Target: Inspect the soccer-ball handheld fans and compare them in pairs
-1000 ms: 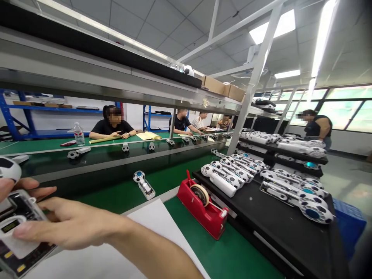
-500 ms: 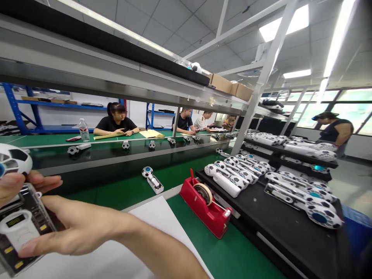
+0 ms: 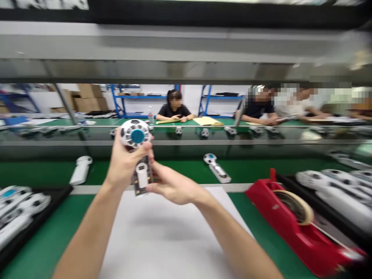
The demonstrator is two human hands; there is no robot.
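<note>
1. A white sheet (image 3: 171,240) lies on the desk (image 3: 244,205).
2. Above the sheet, toward its far edge, I hold a football-patterned device (image 3: 142,172).
3. My left hand (image 3: 120,166) has its fingers clamped around the device's upper part.
4. My right hand (image 3: 174,186) has its fingers clamped on the lower part.
5. Right of the sheet: red tape dispenser (image 3: 292,234).

Legible texts, labels, brands, numbers, signs: none.
Includes a small dark display (image 3: 141,167) on the ball-headed device (image 3: 143,179), too small to read; also a pale mark (image 3: 275,207) on the red tape dispenser (image 3: 296,236), likewise too blurred to decipher.
</note>
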